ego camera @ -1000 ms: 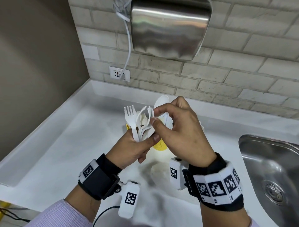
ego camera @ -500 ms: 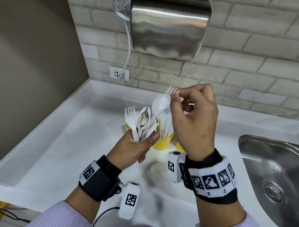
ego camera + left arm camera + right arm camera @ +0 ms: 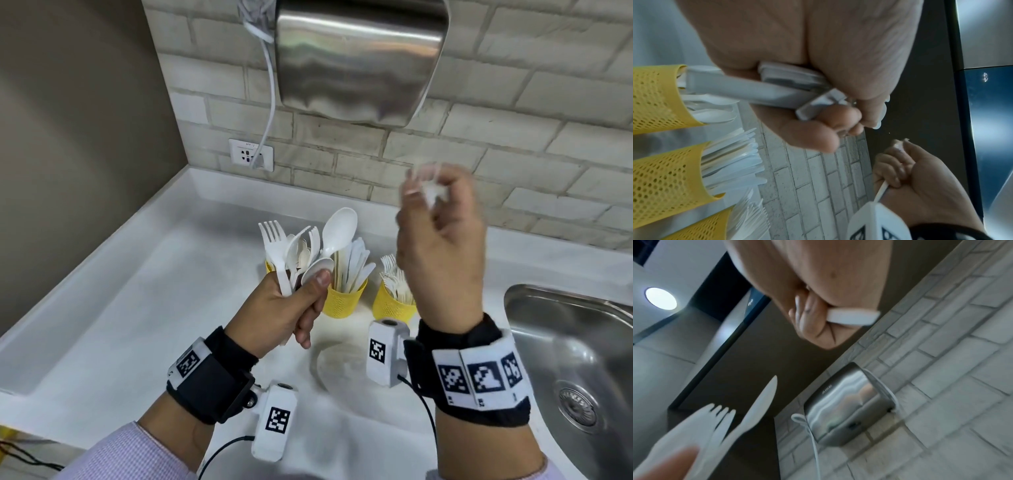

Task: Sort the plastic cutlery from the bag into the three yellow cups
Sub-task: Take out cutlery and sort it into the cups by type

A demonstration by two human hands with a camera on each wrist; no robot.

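Observation:
My left hand point(image 3: 291, 301) grips a bundle of white plastic forks and spoons point(image 3: 298, 250) by the handles, upright over the counter; the handles point(image 3: 787, 87) show in the left wrist view. My right hand point(image 3: 438, 219) is raised to the right and pinches one white fork point(image 3: 426, 186), which is blurred; its handle point(image 3: 853, 318) lies under the fingers. Three yellow cups stand behind: the spoon cup point(image 3: 269, 266) mostly hidden by my left hand, the knife cup point(image 3: 344, 298), the fork cup point(image 3: 390, 306). No bag is in view.
A steel sink point(image 3: 565, 342) lies at the right. A steel hand dryer point(image 3: 359, 58) hangs on the brick wall, its cable running to a socket point(image 3: 251, 154). A brown wall point(image 3: 68, 137) bounds the white counter point(image 3: 137, 308) on the left.
My right hand pulled one fork out of the bundle and lifted it up and to the right. My left hand keeps the rest and has barely moved.

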